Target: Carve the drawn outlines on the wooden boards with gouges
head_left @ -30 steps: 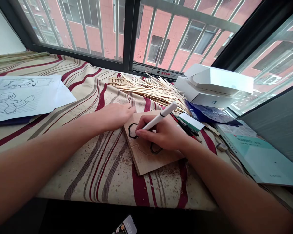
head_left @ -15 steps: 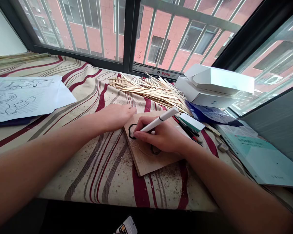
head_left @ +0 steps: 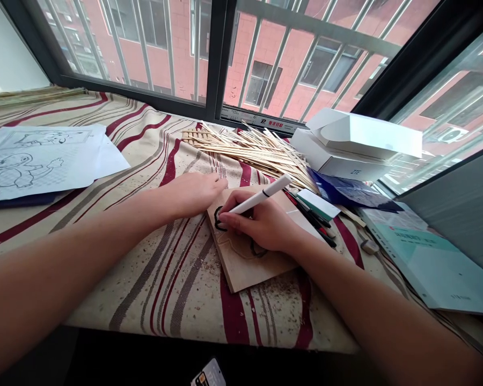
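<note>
A square wooden board (head_left: 241, 268) lies tilted on the striped cloth, with thick black curved lines and fainter outlines on it. In my right hand (head_left: 265, 222) is a white pen (head_left: 260, 198), gripped near its lower end; the tip is hidden by my fingers beside the black curve at the board's upper left. My left hand (head_left: 197, 193) rests at the board's top left corner, fingers together and pointing right; whether anything is under them is hidden.
Thin wooden sticks (head_left: 257, 150) are heaped by the window, beside a white box (head_left: 362, 142). Pens (head_left: 312, 217) lie right of the board. Drawings on paper (head_left: 36, 161) are at left, a green-white book (head_left: 438, 257) at right. A phone (head_left: 210, 374) shows below.
My right hand and the pen have shifted slightly left relative to the board, with the pen leaning a little lower. The whole view has moved slightly. My left hand stays at the board's corner.
</note>
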Demonstrator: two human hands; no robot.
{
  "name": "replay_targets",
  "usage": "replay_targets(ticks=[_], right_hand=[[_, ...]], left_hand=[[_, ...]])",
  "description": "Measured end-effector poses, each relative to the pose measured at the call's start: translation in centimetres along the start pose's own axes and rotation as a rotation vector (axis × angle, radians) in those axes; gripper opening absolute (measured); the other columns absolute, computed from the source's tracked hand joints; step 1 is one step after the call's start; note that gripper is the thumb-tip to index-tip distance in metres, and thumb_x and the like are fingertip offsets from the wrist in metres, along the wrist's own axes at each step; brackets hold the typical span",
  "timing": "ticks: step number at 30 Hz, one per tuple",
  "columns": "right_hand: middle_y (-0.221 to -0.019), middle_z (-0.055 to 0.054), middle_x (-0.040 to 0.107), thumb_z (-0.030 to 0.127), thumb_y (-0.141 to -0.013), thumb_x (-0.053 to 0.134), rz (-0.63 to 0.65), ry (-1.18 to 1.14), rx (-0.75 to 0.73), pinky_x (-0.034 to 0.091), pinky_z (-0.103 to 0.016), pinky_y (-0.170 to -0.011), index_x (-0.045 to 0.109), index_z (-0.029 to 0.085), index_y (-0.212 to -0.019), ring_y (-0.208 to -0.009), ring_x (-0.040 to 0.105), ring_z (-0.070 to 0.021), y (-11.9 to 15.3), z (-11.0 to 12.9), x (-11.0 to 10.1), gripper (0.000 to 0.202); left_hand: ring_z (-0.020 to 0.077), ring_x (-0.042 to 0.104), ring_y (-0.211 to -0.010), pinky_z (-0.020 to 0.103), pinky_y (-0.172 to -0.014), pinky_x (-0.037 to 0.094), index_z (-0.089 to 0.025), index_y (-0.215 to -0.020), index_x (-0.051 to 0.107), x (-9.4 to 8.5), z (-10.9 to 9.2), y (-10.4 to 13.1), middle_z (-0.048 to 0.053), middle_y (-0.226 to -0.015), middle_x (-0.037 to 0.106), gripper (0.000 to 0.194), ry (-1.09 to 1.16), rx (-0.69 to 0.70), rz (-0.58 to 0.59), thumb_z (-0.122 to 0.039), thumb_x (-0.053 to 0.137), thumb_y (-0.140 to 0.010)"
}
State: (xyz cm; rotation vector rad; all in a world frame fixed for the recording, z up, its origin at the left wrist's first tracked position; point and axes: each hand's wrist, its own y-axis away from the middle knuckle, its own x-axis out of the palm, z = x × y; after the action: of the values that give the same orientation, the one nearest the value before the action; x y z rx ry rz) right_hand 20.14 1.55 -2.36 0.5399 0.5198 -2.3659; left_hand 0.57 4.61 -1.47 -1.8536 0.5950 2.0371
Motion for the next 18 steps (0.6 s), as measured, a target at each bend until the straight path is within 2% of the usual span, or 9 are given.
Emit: replay_targets(ticks=[5, 10, 16, 18], right_hand=[[-0.068, 0.002, 0.066, 0.025, -0.092, 0.068, -0.067, -0.028, 0.000, 0.045, -0.023, -0.056, 0.063, 0.017, -0.083, -0.057, 0.056, -0.0092, -0.14, -0.33, 0.31, 0.013], [-0.068, 0.002, 0.066, 0.027, -0.091, 0.070, 0.011, -0.079, 0.035, 0.047, -0.023, -0.056, 0.063, 0.017, -0.083, -0.058, 0.058, -0.0100, -0.05, -0.38, -0.01, 0.014], [-0.068, 0.002, 0.065, 0.026, -0.091, 0.071, -0.071, -0.091, 0.056, 0.047, -0.024, -0.056, 0.063, 0.017, -0.084, -0.058, 0.057, -0.0101, -0.47, -0.52, 0.36, 0.013], [-0.068, 0.002, 0.065, 0.027, -0.091, 0.070, -0.056, -0.081, 0.049, 0.047, -0.024, -0.057, 0.063, 0.018, -0.084, -0.059, 0.057, -0.0104, -0.45, -0.53, 0.37, 0.013]], left_hand=[[0.0239, 0.065, -0.088, 0.034, -0.066, 0.038, -0.015, -0.108, 0.061, 0.00, -0.01, 0.03, 0.012, -0.114, 0.068, 0.028, -0.012, 0.012, -0.002, -0.025, 0.035, -0.104], [0.0249, 0.066, -0.093, 0.034, -0.071, 0.042, -0.015, -0.112, 0.062, -0.18, -0.22, 0.11, 0.013, -0.116, 0.068, 0.032, -0.028, -0.001, -0.002, -0.021, 0.032, -0.104], [0.0251, 0.066, -0.097, 0.034, -0.076, 0.044, -0.015, -0.110, 0.064, -0.48, -0.50, 0.22, 0.011, -0.117, 0.069, 0.028, 0.030, -0.032, 0.044, -0.022, 0.038, -0.102], [0.0244, 0.066, -0.096, 0.034, -0.076, 0.044, -0.015, -0.108, 0.064, -0.38, -0.36, 0.20, 0.011, -0.114, 0.069, 0.027, 0.051, -0.025, 0.012, -0.021, 0.039, -0.102]])
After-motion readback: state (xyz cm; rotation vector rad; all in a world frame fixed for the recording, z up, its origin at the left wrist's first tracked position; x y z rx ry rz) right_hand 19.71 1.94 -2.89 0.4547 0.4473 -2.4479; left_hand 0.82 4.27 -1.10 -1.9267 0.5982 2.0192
